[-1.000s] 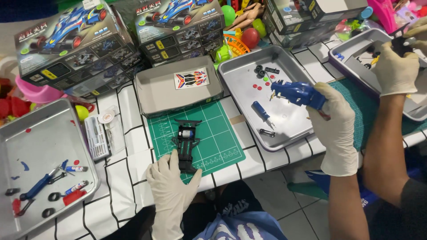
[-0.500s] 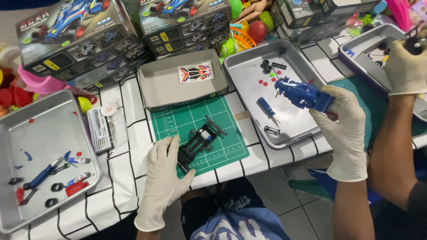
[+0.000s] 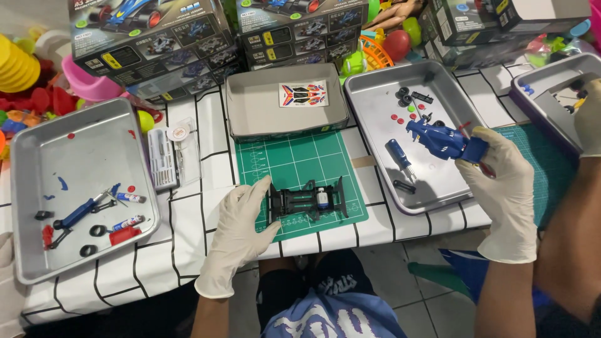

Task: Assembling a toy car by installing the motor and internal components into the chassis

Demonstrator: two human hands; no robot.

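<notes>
White latex gloves cover both of the person's hands. The left hand (image 3: 241, 233) lies on the green cutting mat (image 3: 294, 164), fingers spread fairly wide, thumb and fingertips touching the left end of the black toy-car chassis (image 3: 307, 201). The chassis lies flat on the near half of the mat, lengthwise across it, with a small silver-and-blue motor visible near its middle.

The right hand (image 3: 501, 188) is raised over the near right corner of the middle metal tray (image 3: 369, 94). Its fingers are closed around the rear end of the blue car body shell (image 3: 441, 141), which projects leftward above the tray floor.

In that tray lie a blue-handled screwdriver (image 3: 399, 156), several black tyres (image 3: 405, 97) and a few small red and green parts (too small to identify further).

Just beyond the mat stands an open grey box tray (image 3: 250, 103) holding a sticker sheet (image 3: 303, 94). To the left, a second metal tray (image 3: 37, 163) holds another screwdriver, black rings, and red and blue pieces. Between this tray and the mat lies a small clear tool pouch (image 3: 163, 159).

Printed model-car boxes (image 3: 150, 37) stand along the far edge of the white table (image 3: 188, 219). At the far right, another person's gloved hand (image 3: 588, 119) is over a third tray (image 3: 544, 81).
</notes>
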